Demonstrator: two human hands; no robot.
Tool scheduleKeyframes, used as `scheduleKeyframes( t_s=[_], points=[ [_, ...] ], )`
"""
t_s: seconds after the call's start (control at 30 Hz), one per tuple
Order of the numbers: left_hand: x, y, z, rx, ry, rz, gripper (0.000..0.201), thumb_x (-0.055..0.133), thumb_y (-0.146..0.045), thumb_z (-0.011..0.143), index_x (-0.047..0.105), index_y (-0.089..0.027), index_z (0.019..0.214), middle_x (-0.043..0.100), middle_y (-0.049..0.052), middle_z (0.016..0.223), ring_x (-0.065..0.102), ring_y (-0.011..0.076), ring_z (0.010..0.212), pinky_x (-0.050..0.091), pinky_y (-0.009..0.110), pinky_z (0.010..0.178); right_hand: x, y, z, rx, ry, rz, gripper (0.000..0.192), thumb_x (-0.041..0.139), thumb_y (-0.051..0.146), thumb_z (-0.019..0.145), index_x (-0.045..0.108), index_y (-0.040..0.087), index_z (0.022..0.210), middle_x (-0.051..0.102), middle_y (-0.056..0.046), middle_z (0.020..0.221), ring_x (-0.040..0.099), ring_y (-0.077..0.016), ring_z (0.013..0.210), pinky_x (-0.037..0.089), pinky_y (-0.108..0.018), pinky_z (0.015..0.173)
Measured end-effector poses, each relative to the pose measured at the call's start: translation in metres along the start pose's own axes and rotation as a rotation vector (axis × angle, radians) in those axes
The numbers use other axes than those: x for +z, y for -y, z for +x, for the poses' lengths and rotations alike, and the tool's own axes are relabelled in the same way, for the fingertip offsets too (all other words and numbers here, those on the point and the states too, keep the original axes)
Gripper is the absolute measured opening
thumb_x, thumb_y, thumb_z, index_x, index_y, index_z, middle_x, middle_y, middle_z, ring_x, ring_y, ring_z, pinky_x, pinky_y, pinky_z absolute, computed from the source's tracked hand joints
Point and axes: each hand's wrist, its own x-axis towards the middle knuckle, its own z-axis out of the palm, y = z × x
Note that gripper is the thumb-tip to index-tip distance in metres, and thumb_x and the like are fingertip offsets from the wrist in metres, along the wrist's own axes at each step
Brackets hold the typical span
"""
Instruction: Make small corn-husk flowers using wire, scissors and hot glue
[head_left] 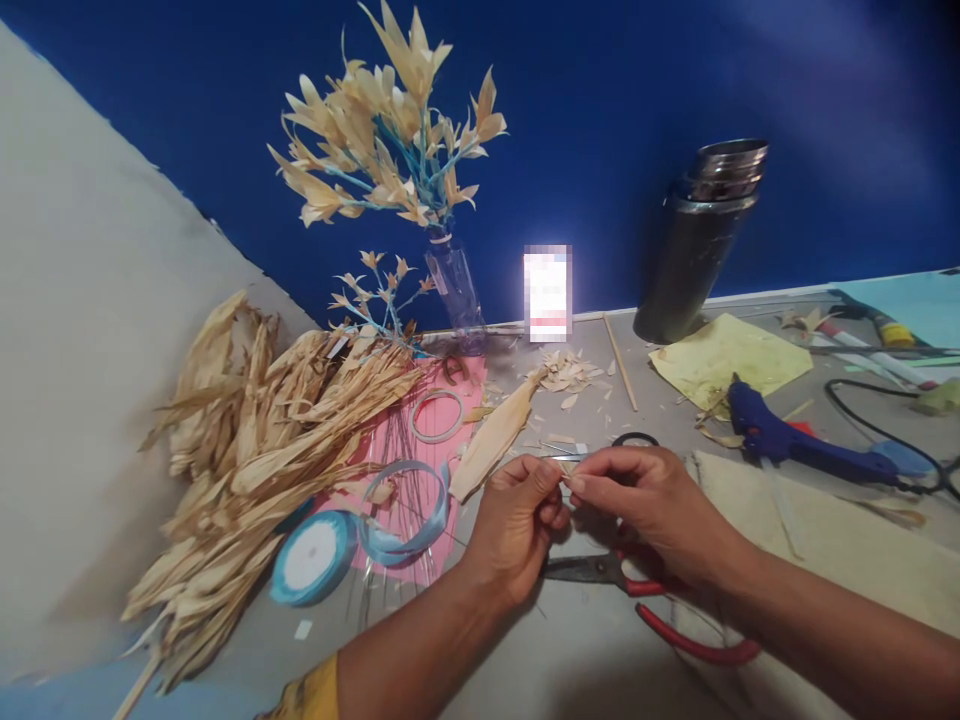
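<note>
1. Evidently, both our hands work fingertip to fingertip: our left hand (517, 510) has its thumb pressed to its forefinger with the other fingers curled, and our right hand (645, 490) is closed to a narrow pinch.
2. Between them we grip a tiny pale, thin piece (567, 470), mostly covered by our fingertips; we cannot tell its exact shape.
3. Just below our hands lies a pair of red-handled scissors with dark metal blades (589, 570), partly hidden by our right hand.
4. Beyond our left hand we have one broad, straw-coloured dried husk leaf (491, 440), and past its far tip a little heap of pale husk scraps (570, 370).
5. To the left of our left hand sit a loose coil of light-blue satin ribbon (405, 550), a round blue-and-white ribbon spool (319, 555) and, farther out, a large bundle of dry tan husks (247, 470).
6. Beyond our right hand and to its right, we see a dark-blue plastic glue gun (787, 440); farther away, a dark metal flask (690, 260) leans in our view.
</note>
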Motion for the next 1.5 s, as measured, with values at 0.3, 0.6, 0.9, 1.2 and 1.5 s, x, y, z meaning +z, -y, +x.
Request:
scheduleKeyframes(
  t_s=[0.3,0.6,0.9,1.2,1.5],
  points=[
    [0.006,-0.003,-0.009,-0.012,0.098,0.024,0.054,0.095,-0.043,0.061,0.078,-0.014,0.102,0.054,-0.004,0.060,0.042,0.0063,0.052,0.033,0.020,0.049,0.007,0.014,-0.005,-0.011,0.031,0.016,0.022,0.077,0.039,0.076,0.076,0.018,0.069,0.074,-0.004,0.062,0.064,-0.0148,0.052,0.042,-0.020,0.040],
    [0.004,-0.006,-0.003,-0.028,0.065,0.015,0.033,0.097,-0.033,0.057,0.077,-0.011,0.071,0.050,-0.004,0.055,0.038,0.0035,0.050,0.028,0.018,0.049,0.003,0.006,-0.002,-0.005,0.063,-0.068,0.020,0.071,0.035,0.079,0.073,0.019,0.066,0.064,0.001,0.055,0.049,-0.0097,0.044,0.033,-0.021,0.039],
    [0.003,-0.015,-0.010,-0.082,0.115,0.053,0.043,0.098,-0.031,0.054,0.060,-0.013,0.060,0.060,-0.002,0.061,0.057,0.0085,0.050,0.033,0.019,0.049,0.001,0.015,-0.005,0.005,0.261,-0.085,0.027,0.068,0.039,0.081,0.067,0.018,0.066,0.067,-0.001,0.067,0.054,-0.0114,0.061,0.040,-0.021,0.053],
    [0.005,-0.013,-0.013,-0.074,0.128,0.031,0.049,0.099,-0.030,0.053,0.053,-0.015,0.058,0.053,-0.006,0.061,0.051,0.0061,0.050,0.037,0.019,0.050,0.002,0.016,-0.005,0.027,0.267,-0.072,0.016,0.073,0.034,0.076,0.068,0.019,0.075,0.066,0.000,0.069,0.054,-0.0117,0.062,0.042,-0.021,0.056],
    [-0.003,-0.025,-0.007,0.179,0.051,0.528,0.016,0.085,-0.027,0.070,0.075,-0.015,0.068,0.058,0.000,0.064,0.050,0.0123,0.059,0.038,0.026,0.060,-0.011,0.016,-0.003,-0.073,0.189,-0.356,0.022,0.059,0.038,0.088,0.062,0.021,0.076,0.061,0.001,0.066,0.051,-0.0128,0.055,0.037,-0.023,0.049]
  ],
)
